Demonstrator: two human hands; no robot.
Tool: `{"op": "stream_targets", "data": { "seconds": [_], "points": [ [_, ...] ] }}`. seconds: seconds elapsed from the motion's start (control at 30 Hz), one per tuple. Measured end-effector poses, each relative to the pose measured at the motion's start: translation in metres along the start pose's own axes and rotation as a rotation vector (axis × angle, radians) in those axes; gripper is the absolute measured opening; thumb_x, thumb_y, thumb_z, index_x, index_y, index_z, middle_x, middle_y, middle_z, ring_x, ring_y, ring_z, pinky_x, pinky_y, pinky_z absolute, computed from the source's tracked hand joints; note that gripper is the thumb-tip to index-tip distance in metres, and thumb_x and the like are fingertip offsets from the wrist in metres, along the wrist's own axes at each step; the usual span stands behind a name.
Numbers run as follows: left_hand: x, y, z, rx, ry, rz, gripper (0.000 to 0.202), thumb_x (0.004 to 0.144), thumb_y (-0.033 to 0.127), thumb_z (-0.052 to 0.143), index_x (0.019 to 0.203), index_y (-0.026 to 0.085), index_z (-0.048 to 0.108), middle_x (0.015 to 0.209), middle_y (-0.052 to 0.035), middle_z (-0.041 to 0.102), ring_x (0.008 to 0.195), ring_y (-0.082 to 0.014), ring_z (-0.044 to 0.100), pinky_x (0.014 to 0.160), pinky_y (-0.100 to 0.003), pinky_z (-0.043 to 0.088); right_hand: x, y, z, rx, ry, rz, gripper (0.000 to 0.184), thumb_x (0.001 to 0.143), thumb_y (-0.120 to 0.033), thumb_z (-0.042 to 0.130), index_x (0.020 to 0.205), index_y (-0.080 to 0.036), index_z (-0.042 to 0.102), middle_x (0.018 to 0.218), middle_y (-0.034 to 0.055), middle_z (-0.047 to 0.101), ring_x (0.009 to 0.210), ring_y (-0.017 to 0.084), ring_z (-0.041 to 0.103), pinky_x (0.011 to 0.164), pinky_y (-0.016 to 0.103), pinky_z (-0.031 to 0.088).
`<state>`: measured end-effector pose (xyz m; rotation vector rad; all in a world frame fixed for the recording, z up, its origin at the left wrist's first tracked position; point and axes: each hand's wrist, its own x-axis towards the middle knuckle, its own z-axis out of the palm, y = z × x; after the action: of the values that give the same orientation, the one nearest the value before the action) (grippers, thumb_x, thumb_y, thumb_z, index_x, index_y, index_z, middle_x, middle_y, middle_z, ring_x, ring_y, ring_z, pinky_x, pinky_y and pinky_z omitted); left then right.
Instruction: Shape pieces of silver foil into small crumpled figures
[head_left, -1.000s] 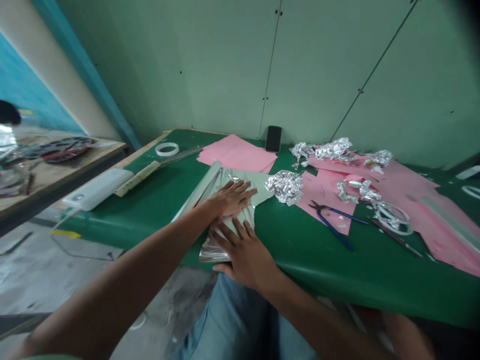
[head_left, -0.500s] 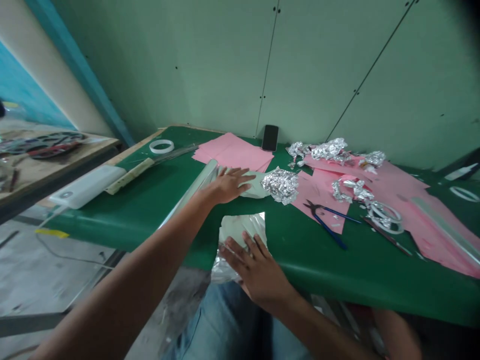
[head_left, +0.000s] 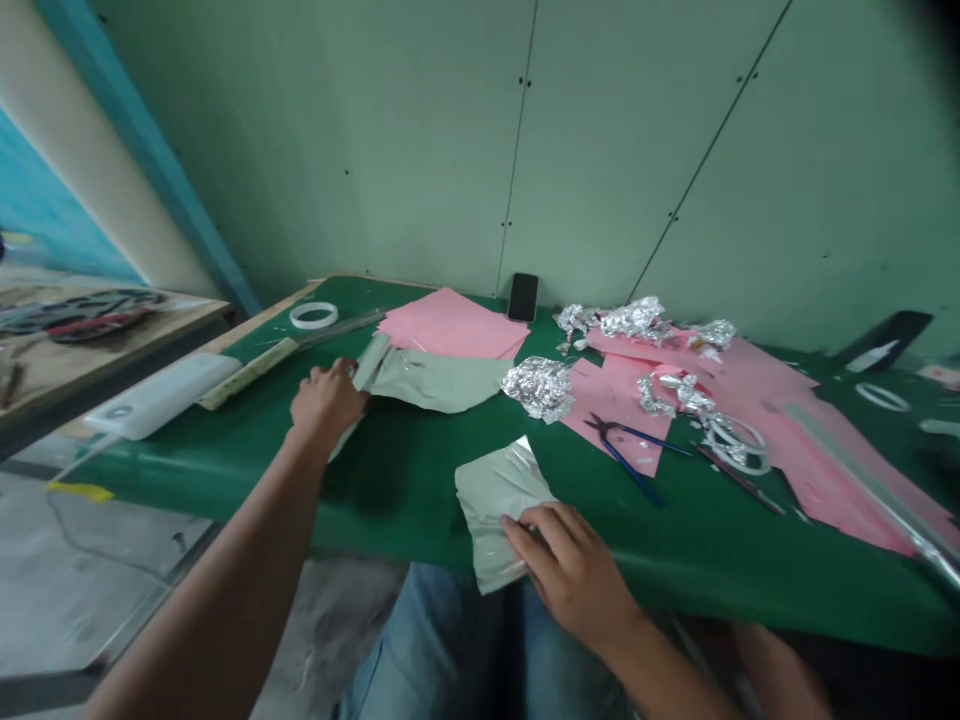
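On the green table (head_left: 247,470), a long white box (head_left: 163,395) lies far to the left of my left hand, with a yellowish stick (head_left: 249,374) between them. A white ring (head_left: 313,316) lies just past that hand. My left hand (head_left: 328,405) is curled at the shiny roll (head_left: 373,360), but I can't tell if it grips it. Loose foil (head_left: 442,380) spreads from the roll, to the right of that hand. Next, the cut piece of foil (head_left: 495,490) sits at the left of my right hand, its near end over my jeans (head_left: 427,640). Past that hand is a crumpled foil ball (head_left: 538,389). My right hand (head_left: 574,570) pinches the cut piece's edge. Blue-handled pliers (head_left: 630,440) lie beyond it, a bit right.
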<state>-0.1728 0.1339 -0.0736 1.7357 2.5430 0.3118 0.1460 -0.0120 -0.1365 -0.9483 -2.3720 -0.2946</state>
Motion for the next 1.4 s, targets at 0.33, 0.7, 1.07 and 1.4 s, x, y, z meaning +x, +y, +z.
{"op": "stream_targets", "data": {
  "seconds": [0.33,0.7,1.07,1.4],
  "points": [
    [-0.111,0.104,0.016,-0.462,0.129,0.750,0.032,0.092,0.022,0.046,0.121,0.026,0.057,0.118,-0.0070,0.062,0.107,-0.0215,0.059,0.093,-0.036,0.047,-0.034,0.054,-0.010,0.026,-0.054,0.077,0.033,0.086,-0.004,0.044,0.109,-0.019,0.062,0.121,0.0073,0.066,0.121,0.025,0.054,0.101,0.048,0.047],
    [-0.162,0.051,0.067,-0.183,0.047,1.042,0.037,0.088,0.034,0.057,0.125,0.029,0.056,0.136,-0.0021,0.056,0.126,-0.0264,0.049,0.107,-0.048,0.033,-0.061,0.063,-0.020,-0.041,-0.138,0.109,0.046,0.088,-0.012,0.052,0.132,-0.023,0.053,0.137,0.0088,0.055,0.129,0.027,0.048,0.101,0.049,0.049],
    [-0.162,0.054,0.073,-0.384,0.136,0.962,0.013,0.092,0.027,0.054,0.098,0.027,0.066,0.118,0.0017,0.068,0.117,-0.0208,0.055,0.095,-0.038,0.040,-0.056,0.042,-0.006,0.315,0.095,0.317,0.016,0.091,-0.015,0.054,0.102,-0.023,0.062,0.103,0.0030,0.071,0.105,0.018,0.064,0.096,0.037,0.051],
    [-0.169,0.074,0.066,-0.351,0.143,0.638,0.013,0.085,0.028,0.059,0.073,0.021,0.060,0.111,-0.0045,0.064,0.103,-0.0260,0.055,0.082,-0.040,0.041,-0.028,0.037,-0.006,0.077,-0.038,0.677,0.021,0.086,-0.026,0.060,0.066,-0.020,0.055,0.076,0.0042,0.057,0.078,0.022,0.050,0.072,0.036,0.045]
  ]
}}
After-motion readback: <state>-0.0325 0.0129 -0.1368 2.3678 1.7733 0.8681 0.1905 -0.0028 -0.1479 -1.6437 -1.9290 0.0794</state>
